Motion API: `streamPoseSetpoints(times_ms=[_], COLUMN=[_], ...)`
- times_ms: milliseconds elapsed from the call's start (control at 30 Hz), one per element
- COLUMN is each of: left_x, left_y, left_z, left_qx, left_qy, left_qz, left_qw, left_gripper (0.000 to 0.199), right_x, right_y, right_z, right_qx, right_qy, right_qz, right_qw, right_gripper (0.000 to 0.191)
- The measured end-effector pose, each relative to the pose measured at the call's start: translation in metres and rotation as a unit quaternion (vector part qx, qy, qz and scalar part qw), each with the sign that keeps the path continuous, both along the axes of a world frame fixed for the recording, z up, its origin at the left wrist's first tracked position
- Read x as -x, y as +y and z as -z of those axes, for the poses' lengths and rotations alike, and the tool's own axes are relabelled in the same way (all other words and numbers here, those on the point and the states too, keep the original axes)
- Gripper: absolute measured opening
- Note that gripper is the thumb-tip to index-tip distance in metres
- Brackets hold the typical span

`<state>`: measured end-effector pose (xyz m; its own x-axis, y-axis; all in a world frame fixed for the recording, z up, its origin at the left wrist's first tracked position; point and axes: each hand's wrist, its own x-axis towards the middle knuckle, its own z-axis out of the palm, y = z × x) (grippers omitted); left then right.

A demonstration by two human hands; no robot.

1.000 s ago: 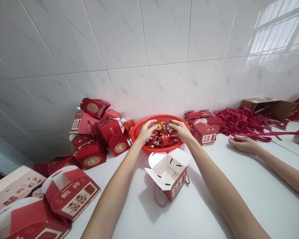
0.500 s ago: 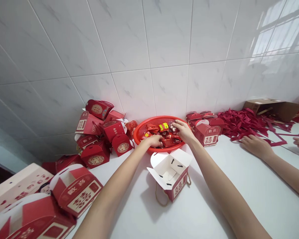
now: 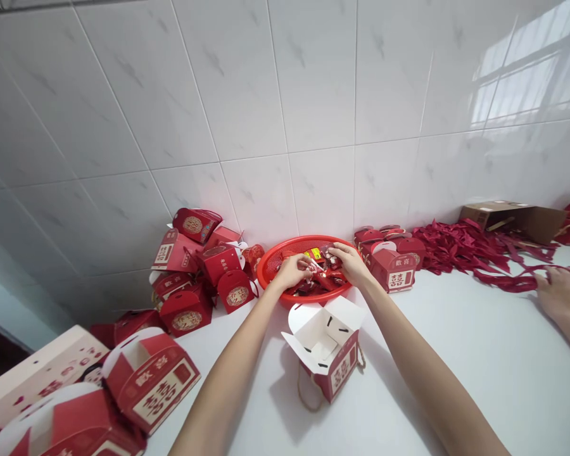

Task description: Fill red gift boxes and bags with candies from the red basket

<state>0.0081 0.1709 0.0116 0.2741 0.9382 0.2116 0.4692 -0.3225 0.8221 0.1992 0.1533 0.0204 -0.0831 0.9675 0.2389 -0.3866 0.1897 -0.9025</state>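
Observation:
A red plastic basket (image 3: 270,253) of wrapped sweets stands against the tiled wall. Over its left part, my left hand (image 3: 294,271) pinches a small white-and-red wrapped sweet (image 3: 316,267). At the basket's right side, my right hand (image 3: 350,263) has its fingers closed on a dark red wrapped sweet (image 3: 331,256). In front of the basket, between my forearms, an open red box (image 3: 335,373) with white inner flaps and a rope handle stands on the white table; no sweets show inside it.
Red boxes (image 3: 187,313) are piled at the left, with larger open ones (image 3: 156,380) nearer. More boxes (image 3: 393,266) stand right of the basket, then magenta ribbons (image 3: 456,247) and a cardboard box (image 3: 522,218). Another person's hand (image 3: 563,294) touches ribbon at the right edge.
My left hand has risen from among the sweets with a white-and-red one in its fingers. The other person's hand has moved right, and the view has tilted up slightly.

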Motion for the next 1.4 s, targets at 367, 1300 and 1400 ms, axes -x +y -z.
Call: streamPoseSetpoints(times_ms=[367,1300,1400], left_x=[0.003,0.030,0.030], left_y=[-0.024,-0.075,-0.072], left_z=[-0.014,-0.066,-0.063], left_qx=[-0.071,0.018,0.018], left_qy=[-0.266,-0.005,0.049], left_qz=[0.049,0.148,0.161], left_qw=[0.960,0.989,0.986], left_gripper=[0.048,0.052,0.049], right_x=[0.003,-0.007,-0.004], right_y=[-0.022,-0.092,-0.093], right_z=[-0.033,-0.080,-0.078], right_qx=[-0.091,-0.237,-0.231], right_qy=[-0.141,-0.547,-0.593], right_qz=[0.020,-0.192,-0.240], right_qw=[0.986,0.780,0.733], right_gripper=[0.018,0.020,0.023])
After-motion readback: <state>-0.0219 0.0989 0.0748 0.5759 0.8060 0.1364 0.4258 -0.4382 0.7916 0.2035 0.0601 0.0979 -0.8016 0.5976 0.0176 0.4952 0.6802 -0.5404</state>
